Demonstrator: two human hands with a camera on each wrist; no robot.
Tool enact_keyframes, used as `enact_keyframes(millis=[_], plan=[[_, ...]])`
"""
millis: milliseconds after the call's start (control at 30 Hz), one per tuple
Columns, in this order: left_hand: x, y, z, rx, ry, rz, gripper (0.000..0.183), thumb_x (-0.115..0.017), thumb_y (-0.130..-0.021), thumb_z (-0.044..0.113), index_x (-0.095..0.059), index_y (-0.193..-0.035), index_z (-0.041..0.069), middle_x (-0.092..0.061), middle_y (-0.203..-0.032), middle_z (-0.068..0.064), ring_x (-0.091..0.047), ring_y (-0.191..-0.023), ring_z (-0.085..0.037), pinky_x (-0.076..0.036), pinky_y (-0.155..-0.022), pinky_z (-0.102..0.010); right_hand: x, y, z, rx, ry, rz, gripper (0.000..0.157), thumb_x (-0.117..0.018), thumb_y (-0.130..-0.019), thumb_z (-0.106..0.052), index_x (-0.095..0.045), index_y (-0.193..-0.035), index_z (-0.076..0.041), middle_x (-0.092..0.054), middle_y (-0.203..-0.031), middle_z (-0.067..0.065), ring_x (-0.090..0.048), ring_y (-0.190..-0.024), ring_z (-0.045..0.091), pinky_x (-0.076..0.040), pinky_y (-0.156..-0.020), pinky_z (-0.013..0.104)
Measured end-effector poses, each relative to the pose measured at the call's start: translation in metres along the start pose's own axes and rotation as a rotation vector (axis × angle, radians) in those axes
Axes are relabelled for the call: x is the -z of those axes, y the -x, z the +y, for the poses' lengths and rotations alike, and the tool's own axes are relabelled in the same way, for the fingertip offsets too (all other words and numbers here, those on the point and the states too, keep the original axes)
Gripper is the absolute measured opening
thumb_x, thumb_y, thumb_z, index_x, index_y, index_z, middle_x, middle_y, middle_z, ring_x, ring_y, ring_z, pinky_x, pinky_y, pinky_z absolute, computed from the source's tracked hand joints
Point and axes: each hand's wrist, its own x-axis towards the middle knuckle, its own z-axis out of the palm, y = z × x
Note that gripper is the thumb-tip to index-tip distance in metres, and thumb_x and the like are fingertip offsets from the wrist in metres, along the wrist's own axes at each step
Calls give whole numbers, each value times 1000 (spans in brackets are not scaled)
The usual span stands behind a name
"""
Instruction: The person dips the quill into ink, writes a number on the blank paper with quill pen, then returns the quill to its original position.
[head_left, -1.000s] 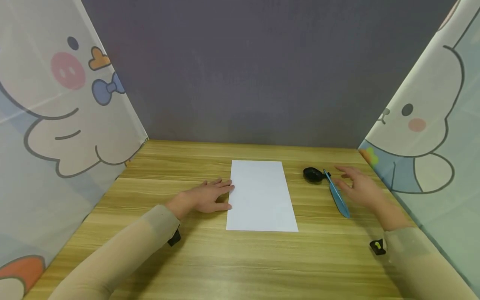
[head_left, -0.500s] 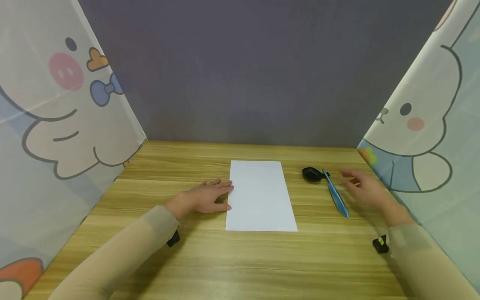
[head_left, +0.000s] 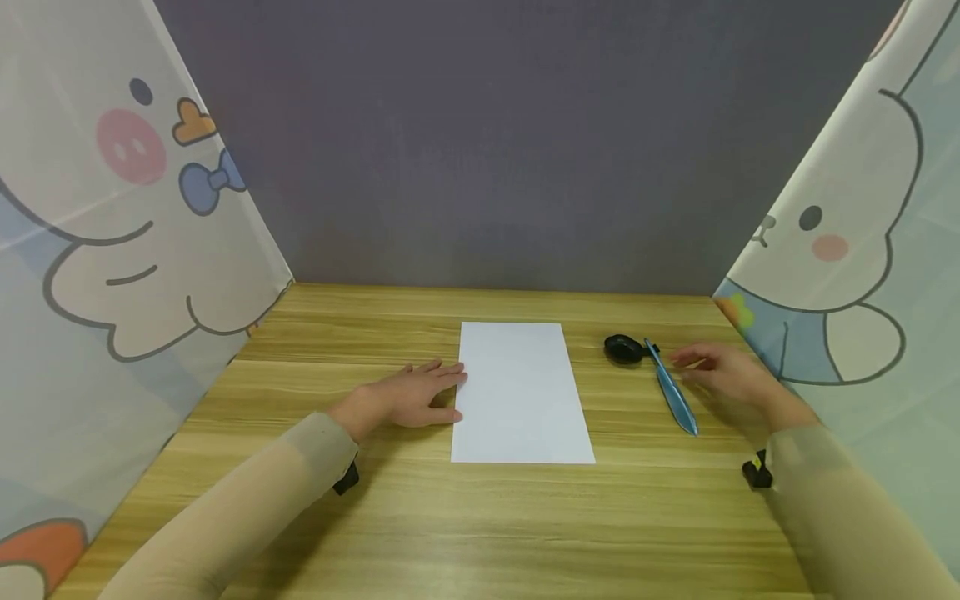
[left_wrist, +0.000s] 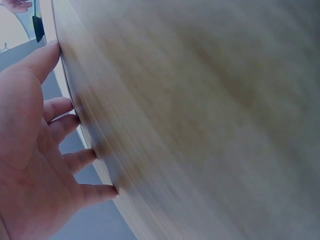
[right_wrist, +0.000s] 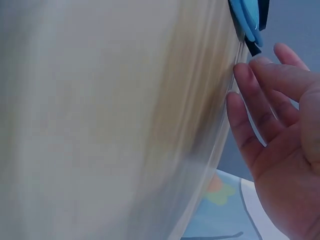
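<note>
The left hand [head_left: 414, 397], fingers spread, is touching the white paper [head_left: 521, 396], ideally pressing evenly; the right hand [head_left: 723, 375], gripping nothing, is curving loosely beside the blue feather [head_left: 677, 403].

Indoors, booth-like, cartoon side panels [head_left: 82, 275], dark backdrop [head_left: 495, 150], wood-grain tabletop [head_left: 517, 533]

The white paper [head_left: 519, 396] by the left grip [head_left: 412, 396] looks smooth, the blue thing [head_left: 676, 400] near the right grip [head_left: 729, 377] shiny, the tabletop [head_left: 525, 533] wooden.

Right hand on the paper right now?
No, the right hand is off to the right of the white paper, with the blue feather-shaped thing between them.
</note>
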Motion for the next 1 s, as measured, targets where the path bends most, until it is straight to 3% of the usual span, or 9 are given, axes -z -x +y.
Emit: enact_keyframes(millis=[300,467,700,1000], plan=[[-2,-2,-1,0,0,8,82,-53,-111,64,-28,-177,21,-18,-186,0,-12,-172,-40,-16,-131,-78,-2,-13,-4,-25,18,-75,36,-72,-104,-3,-74,-140,-6,-79,-126,18,-74,-106,25,-59,-84,27],[-2,-3,-3,2,-7,8,83,-52,-110,66,-27,-177,22,-18,-186,1,-12,-172,-40,-17,-131,-78,-3,-18,-7,-29,42,-102,36,-70,-104,-1,-75,-140,-7,-78,-130,19,-74,-113,35,-58,-87,30],[-2,-4,-3,4,-17,1,83,-51,-110,66,-27,-177,23,-17,-186,2,-11,-173,-39,-17,-131,-78,-7,-21,-7,-14,40,-102,32,-70,-103,1,-77,-134,-3,-78,-129,22,-74,-103,23,-57,-80,23],[-3,-2,-2,8,-14,0,82,-52,-111,65,-27,-177,23,-17,-186,2,-11,-173,-38,-17,-132,-77,-8,-23,-15,38,85,-102,34,-72,-99,6,-80,-131,-5,-75,-131,25,-72,-105,29,-57,-81,27]])
